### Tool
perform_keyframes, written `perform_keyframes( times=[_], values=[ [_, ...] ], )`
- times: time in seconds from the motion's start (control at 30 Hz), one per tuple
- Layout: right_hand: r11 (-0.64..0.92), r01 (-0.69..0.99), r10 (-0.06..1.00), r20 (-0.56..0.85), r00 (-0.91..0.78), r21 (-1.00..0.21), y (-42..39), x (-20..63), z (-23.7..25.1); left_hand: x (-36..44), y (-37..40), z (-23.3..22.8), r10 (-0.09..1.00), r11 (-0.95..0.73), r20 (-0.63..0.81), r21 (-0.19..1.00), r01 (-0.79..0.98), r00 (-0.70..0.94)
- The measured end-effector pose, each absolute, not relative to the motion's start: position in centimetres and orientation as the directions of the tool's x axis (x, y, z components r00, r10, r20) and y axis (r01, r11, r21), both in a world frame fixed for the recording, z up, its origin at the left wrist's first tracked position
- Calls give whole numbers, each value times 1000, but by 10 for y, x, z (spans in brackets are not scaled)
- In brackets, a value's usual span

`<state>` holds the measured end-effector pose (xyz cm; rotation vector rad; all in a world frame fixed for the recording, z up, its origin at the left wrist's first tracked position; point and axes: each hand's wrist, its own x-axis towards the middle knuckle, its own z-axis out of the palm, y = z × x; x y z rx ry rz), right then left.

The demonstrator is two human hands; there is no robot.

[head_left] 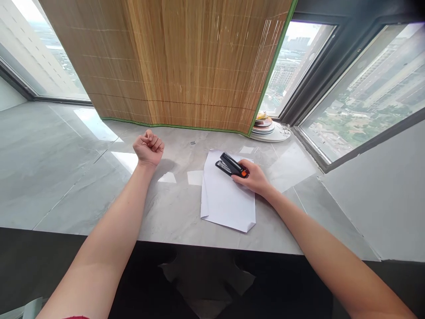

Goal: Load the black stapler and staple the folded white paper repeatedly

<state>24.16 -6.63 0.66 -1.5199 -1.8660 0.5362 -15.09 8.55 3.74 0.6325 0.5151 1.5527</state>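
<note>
Head view. We recorded the right hand (255,178) closed around the rear end of a black stapler with an orange tab at its back (231,165). The fingers wrapped the hinge end, so the mouth of the stapler pointed away from the palm toward the upper left. The stapler sat over the top edge of a small stack of white paper sheets (227,195); we judged that it was held low and from behind so that its mouth could meet that edge. Its arm appeared slightly raised from its base. Whether a sheet lay between the two parts, we could not tell.

The paper lay flat on the grey marble-patterned stone sill (83,177), near its front edge and directly ahead of the body, within reach of both arms. Its lower right corner was curled or folded.

The left hand (148,147) was curled into a loose fist and held nothing. It rested on the sill well apart from the paper, to the left, and so gave the sheets no support.

Behind the work area a bamboo slat blind with green edging (179,66) hung against the glass. A stack of round plates (264,126) stood in the far corner beside the dark window frame (308,88), well apart from both hands.
</note>
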Motion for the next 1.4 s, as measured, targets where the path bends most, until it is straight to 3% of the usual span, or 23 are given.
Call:
perform_keyframes(
  times=[0.33, 0.43, 0.5, 0.6, 0.7, 0.87, 1.1, 1.3, 1.4],
  values=[
    [292, 628, 954, 172, -246, -722, -53, 256, 10, -132, 77, 43, 998, 1, 44, 764, -645, 53],
    [321, 634, 946, 201, -256, -704, -55, 253, 10, -114, 71, 37, 980, -103, 166, 892, -441, 106],
    [344, 639, 939, 234, -253, -688, -55, 248, 10, -100, 63, 31, 929, -272, 299, 951, -146, 217],
    [346, 660, 937, 279, -209, -667, -55, 242, 10, -81, 48, 25, 765, -549, 328, 781, 297, 554],
    [349, 639, 933, 316, -171, -685, -55, 242, 10, -72, 35, 23, 616, -705, 158, 547, 451, 771],
    [419, 588, 908, 319, -272, -692, -59, 245, 11, -71, 30, 26, 567, -767, 35, 386, 512, 823],
    [446, 590, 895, 327, -304, -673, -59, 240, 14, -71, 29, 27, 570, -761, 32, 398, 513, 821],
    [458, 536, 855, 516, -47, -709, -66, 260, 30, -72, 30, 27, 530, -790, 138, 439, 428, 837],
    [451, 550, 855, 518, -39, -703, -68, 268, 32, -72, 30, 27, 500, -801, 169, 462, 380, 849]
  ],
)
